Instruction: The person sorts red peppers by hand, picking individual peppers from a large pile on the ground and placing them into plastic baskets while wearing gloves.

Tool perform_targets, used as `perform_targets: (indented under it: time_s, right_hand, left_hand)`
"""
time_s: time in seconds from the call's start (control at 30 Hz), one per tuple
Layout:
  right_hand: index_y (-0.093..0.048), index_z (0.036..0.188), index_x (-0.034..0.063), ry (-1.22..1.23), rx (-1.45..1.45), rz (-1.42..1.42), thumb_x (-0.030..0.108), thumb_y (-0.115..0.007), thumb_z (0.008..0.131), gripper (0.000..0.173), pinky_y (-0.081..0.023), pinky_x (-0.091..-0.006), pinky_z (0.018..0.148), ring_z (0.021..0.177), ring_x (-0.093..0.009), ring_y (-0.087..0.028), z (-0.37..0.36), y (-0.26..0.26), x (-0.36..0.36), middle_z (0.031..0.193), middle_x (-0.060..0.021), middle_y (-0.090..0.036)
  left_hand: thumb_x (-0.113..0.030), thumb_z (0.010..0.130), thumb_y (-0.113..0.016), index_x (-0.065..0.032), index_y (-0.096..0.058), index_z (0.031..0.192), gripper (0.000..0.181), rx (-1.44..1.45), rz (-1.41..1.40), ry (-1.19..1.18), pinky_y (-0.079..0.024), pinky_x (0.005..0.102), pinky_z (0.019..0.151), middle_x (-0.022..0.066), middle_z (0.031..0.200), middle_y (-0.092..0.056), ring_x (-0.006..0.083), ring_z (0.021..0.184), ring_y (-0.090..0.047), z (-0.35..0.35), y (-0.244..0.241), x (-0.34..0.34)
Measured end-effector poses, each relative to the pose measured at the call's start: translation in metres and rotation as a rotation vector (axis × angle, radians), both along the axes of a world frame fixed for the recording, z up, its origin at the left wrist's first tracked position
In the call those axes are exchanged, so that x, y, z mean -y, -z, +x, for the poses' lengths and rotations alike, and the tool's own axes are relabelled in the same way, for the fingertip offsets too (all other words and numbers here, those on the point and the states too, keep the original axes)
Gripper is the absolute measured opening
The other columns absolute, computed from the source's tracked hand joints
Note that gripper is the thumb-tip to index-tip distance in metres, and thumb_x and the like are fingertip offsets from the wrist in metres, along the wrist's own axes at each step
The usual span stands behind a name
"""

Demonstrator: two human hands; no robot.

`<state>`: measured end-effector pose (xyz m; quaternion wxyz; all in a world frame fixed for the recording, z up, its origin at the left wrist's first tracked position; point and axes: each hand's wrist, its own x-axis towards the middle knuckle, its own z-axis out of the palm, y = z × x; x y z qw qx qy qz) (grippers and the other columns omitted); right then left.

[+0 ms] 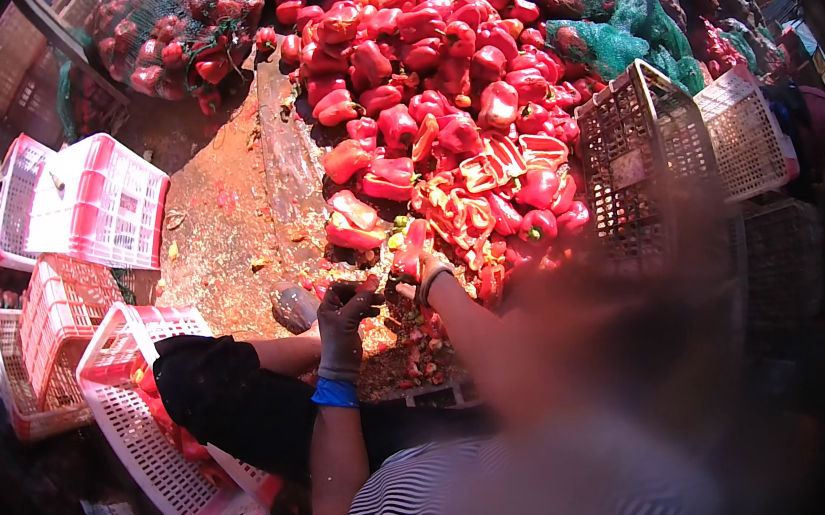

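A red bell pepper (410,252) is held upright in my right hand (429,269), which wears a band at the wrist. My left hand (343,329) is just to the left of it, in a soiled grey glove with a blue cuff. Its fingers are bent, and whether something small sits between them cannot be made out. Beyond my hands rises a big heap of whole red bell peppers (430,67). Split pepper pieces (457,215) lie on its near side. Seeds and cut cores (423,354) litter the ground below my hands.
A white and pink plastic crate (149,443) with red peppers in it stands by my left knee. More crates (101,200) are stacked at left. A brown crate (621,160) borders the heap at right. Net sacks of peppers (178,33) stand behind. Something blurred covers the lower right.
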<state>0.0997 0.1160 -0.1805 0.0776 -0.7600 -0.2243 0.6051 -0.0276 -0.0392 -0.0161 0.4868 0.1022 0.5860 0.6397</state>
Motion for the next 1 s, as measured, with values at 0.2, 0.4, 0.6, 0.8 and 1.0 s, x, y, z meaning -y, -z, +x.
perform_targets:
  time_s: [0.2,0.4,0.6,0.8,1.0]
  right_hand:
    - [-0.064,0.115,0.0115,-0.153,0.103,0.109,0.028,-0.062,0.083,0.036,-0.052,-0.0427,0.086,0.103,-0.027,-0.065,-0.009,0.025,0.000,0.109,-0.0130,-0.067]
    - [-0.065,0.114,0.0115,-0.403,0.243,0.259,0.021,-0.062,0.082,0.033,-0.052,-0.0407,0.089,0.107,-0.026,-0.064,0.004,0.064,-0.011,0.115,-0.0118,-0.066]
    - [-0.068,0.113,0.0076,-1.121,0.401,0.152,0.019,-0.064,0.081,0.034,-0.051,-0.0397,0.094,0.115,-0.029,-0.060,0.001,0.058,-0.050,0.123,-0.0160,-0.062]
    - [-0.067,0.110,0.0039,-0.967,0.336,0.281,0.022,-0.060,0.082,0.034,-0.050,-0.0411,0.092,0.116,-0.032,-0.059,-0.015,0.038,-0.039,0.121,-0.0206,-0.062]
    - [-0.054,0.113,0.0025,-1.047,0.445,0.567,0.021,-0.055,0.084,0.034,-0.052,-0.0460,0.083,0.101,-0.036,-0.065,-0.006,-0.011,-0.026,0.105,-0.0219,-0.067]
  left_hand:
    - [0.007,0.077,-0.063,-0.0071,-0.064,0.118,0.043,-0.421,0.148,0.113,-0.057,0.0273,0.066,0.0087,0.099,-0.056,0.0190,0.085,-0.067,-0.002,0.033,0.003]
    - [0.010,0.077,-0.058,-0.0083,-0.066,0.117,0.044,-0.447,0.110,0.107,-0.056,0.0270,0.065,0.0087,0.097,-0.056,0.0196,0.085,-0.067,-0.001,0.048,-0.001]
    - [-0.012,0.078,-0.073,-0.0051,-0.060,0.089,0.018,-0.060,-0.160,-0.031,-0.050,0.0246,0.062,0.0034,0.076,-0.061,0.0137,0.069,-0.062,0.004,0.012,-0.017]
    - [-0.009,0.083,-0.066,-0.0019,-0.058,0.112,0.031,0.082,-0.124,-0.040,-0.052,0.0245,0.062,0.0088,0.092,-0.067,0.0145,0.072,-0.064,-0.001,0.027,-0.011]
    - [-0.005,0.083,-0.060,0.0011,-0.057,0.118,0.036,0.092,-0.106,-0.050,-0.056,0.0262,0.073,0.0076,0.095,-0.066,0.0148,0.082,-0.067,-0.007,0.030,-0.005]
